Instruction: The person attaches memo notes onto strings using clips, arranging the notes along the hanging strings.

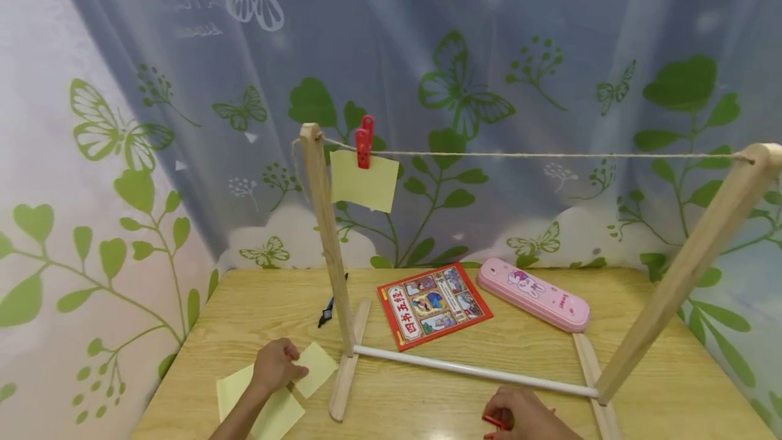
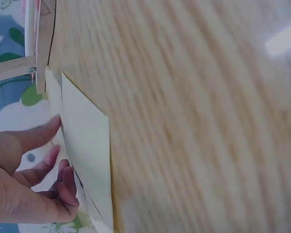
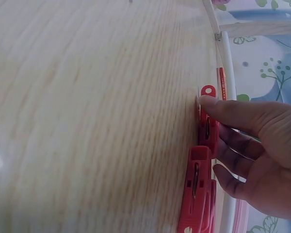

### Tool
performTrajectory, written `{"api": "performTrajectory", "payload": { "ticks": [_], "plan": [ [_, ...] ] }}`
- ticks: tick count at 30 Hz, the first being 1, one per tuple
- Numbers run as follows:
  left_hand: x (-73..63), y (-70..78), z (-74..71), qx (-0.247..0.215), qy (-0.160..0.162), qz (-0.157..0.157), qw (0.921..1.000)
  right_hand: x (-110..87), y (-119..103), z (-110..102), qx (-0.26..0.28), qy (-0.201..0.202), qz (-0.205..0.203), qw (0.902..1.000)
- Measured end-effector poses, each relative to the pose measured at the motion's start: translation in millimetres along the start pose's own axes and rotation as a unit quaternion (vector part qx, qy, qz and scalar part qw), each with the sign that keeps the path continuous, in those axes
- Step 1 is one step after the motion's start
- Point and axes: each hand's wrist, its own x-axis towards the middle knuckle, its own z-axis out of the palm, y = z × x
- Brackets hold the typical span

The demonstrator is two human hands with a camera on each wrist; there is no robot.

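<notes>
At the lower left of the counter, the left hand reached over pale yellow sheets, its thumb and fingers bent at the edge of a small yellow note — a narrow gap showed between them, and whether they gripped the note I could not tell. Near the right end of a white rod, the right hand pinched a red clip, with the thumb laid along one face and the fingers on the far side. Just beside that clip, more red clips lay on the counter.

The rod ran low between two wooden posts, the left post and the right post; a thin string joined their tops. On the string, near the left post, a red clothespin held a hanging note, which hung slightly tilted. Behind the rod lay a red book and, to its right, a pink case. A dark pen rested left of the book — partly behind the left post. A printed curtain rose behind everything.
</notes>
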Motion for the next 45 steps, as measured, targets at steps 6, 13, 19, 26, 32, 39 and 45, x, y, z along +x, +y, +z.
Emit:
{"api": "performTrajectory", "payload": {
  "ticks": [6, 13, 19, 26, 32, 39, 45],
  "plan": [
    [-0.2, 2.4, 0.7, 0.02, 0.012, 0.003, 0.9997, 0.0, -1, -2, 0.008, 0.001, 0.004, 1.0],
    [2.0, 0.3, -0.7, 0.021, -0.007, -0.033, 0.9992, -0.2, -4, -2, 0.05, 0.003, 0.01, 0.9987],
    [4.4, -1.0, -1.7, 0.007, -0.016, -0.035, 0.9992, -1.6, -4, -2, 0.046, 0.007, 0.015, 0.9988],
    [7.5, -8.3, 2.1, -0.013, -0.012, -0.043, 0.9989, -1.8, -9, -7, 0.093, 0.014, 0.072, 0.993],
    [8.2, -10.2, -3.8, -0.027, -0.006, -0.032, 0.9991, -0.9, -19, -16, 0.108, 0.038, 0.078, 0.9904],
    [4.8, -9.6, -26.6, -0.06, -0.03, -0.028, 0.9973, 1.3, -30, -28, 0.109, 0.062, 0.07, 0.9897],
    [-0.9, -9.2, -57.4, -0.119, -0.105, 0.004, 0.9873, 2.1, -43, -39, 0.07, 0.12, 0.03, 0.9899]
  ]
}}
